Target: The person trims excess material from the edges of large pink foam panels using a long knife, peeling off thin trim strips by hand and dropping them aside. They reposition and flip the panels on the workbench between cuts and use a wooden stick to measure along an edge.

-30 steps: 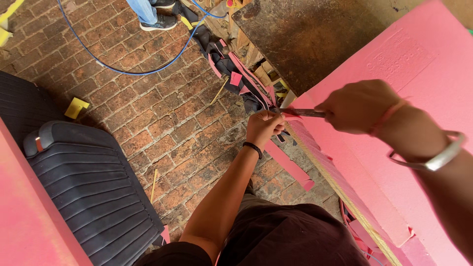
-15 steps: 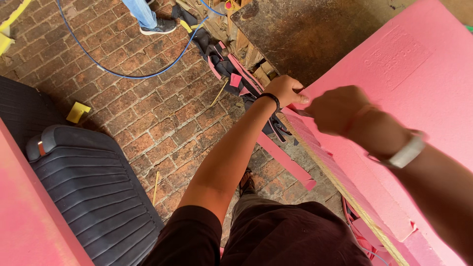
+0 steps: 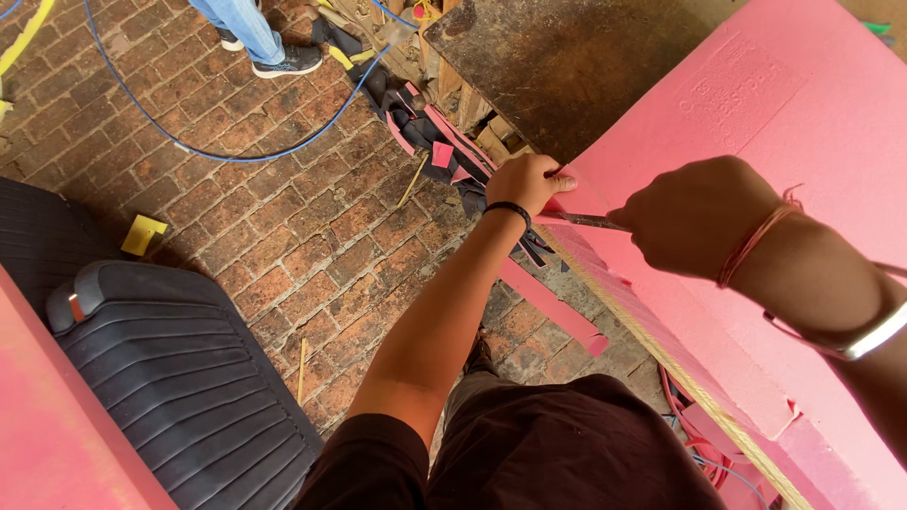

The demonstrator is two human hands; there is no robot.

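While the left hand (image 3: 525,181) was closed over the near edge of a large pink rigid foam board (image 3: 756,142), the right hand (image 3: 694,227) was clenched round the handle of a thin metal blade (image 3: 586,221), whose tip lay against the board's edge just beside the left fingers. A black band (image 3: 507,209) circled the left wrist, and a red thread with a silver bangle (image 3: 874,335) sat on the right. A long pink foam strip (image 3: 553,307) hung down below the board's edge toward the red brick floor (image 3: 283,217). A black ribbed cushioned seat (image 3: 179,378) lay at the lower left, near a small yellow scrap (image 3: 142,234). A blue cable (image 3: 227,151) curled across the bricks toward another person's shoe (image 3: 288,61). A dark rusty metal sheet (image 3: 567,66) stood beyond the board.
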